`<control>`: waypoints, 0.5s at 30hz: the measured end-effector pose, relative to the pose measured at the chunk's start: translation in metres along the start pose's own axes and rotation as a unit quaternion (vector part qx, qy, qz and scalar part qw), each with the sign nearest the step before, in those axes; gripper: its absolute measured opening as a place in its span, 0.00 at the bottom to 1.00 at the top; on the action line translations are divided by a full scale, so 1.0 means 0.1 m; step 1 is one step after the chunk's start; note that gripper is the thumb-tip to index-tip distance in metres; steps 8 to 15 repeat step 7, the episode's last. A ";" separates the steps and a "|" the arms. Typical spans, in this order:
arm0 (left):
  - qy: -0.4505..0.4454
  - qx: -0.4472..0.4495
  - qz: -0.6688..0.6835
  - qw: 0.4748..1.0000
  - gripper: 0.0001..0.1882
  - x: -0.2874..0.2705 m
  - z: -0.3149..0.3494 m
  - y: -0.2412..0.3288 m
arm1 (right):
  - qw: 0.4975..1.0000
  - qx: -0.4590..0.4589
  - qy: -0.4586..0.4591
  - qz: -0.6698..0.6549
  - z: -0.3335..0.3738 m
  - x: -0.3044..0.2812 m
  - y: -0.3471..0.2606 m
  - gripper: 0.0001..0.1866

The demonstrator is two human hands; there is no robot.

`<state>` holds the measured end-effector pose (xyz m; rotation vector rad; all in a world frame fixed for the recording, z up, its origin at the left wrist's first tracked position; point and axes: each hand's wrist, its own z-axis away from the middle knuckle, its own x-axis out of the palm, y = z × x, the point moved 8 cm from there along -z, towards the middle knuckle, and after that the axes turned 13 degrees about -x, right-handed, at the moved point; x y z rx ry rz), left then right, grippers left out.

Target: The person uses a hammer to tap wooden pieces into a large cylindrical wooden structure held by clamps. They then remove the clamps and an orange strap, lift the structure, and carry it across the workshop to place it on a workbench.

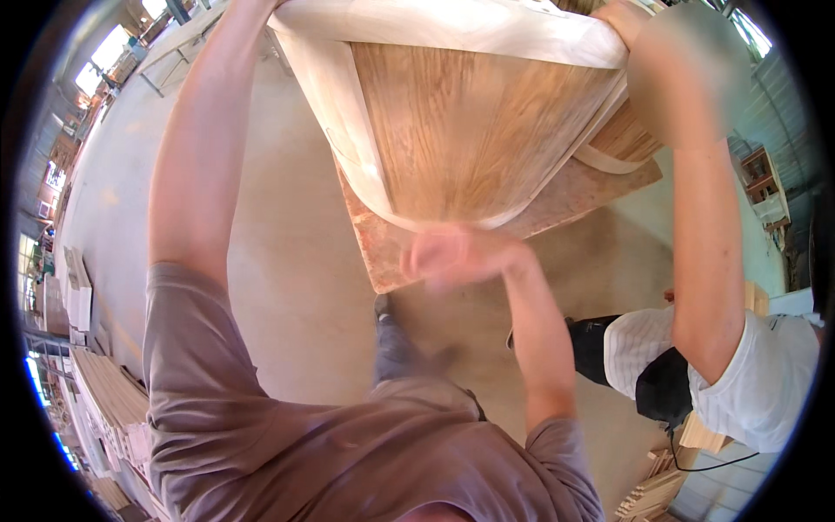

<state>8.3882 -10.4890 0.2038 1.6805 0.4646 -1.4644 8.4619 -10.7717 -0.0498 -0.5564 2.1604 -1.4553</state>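
A piece of wooden furniture (470,122), with a brown grained panel inside a pale rounded frame, is in front of me. It rests over a stained reddish-brown board (376,252). My left arm stretches up beside the furniture's far left corner; its hand is cut off by the top edge. My right hand (461,255) is beside the near rounded edge of the frame, its fingers smeared by motion. Whether it touches the wood I cannot tell. At the far right corner, a co-worker's hand (619,19) is on the pale frame.
The co-worker in a white shirt (748,383) stands close on my right. Another curved wooden part (617,143) lies beside the furniture. Stacked timber (109,391) is at the left, with wood strips (652,496) at lower right. A table (183,39) stands far left.
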 end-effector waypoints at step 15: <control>0.051 0.004 0.020 0.998 0.12 0.00 0.00 0.26 | 0.963 0.098 0.212 0.130 0.54 -0.69 0.67 0.05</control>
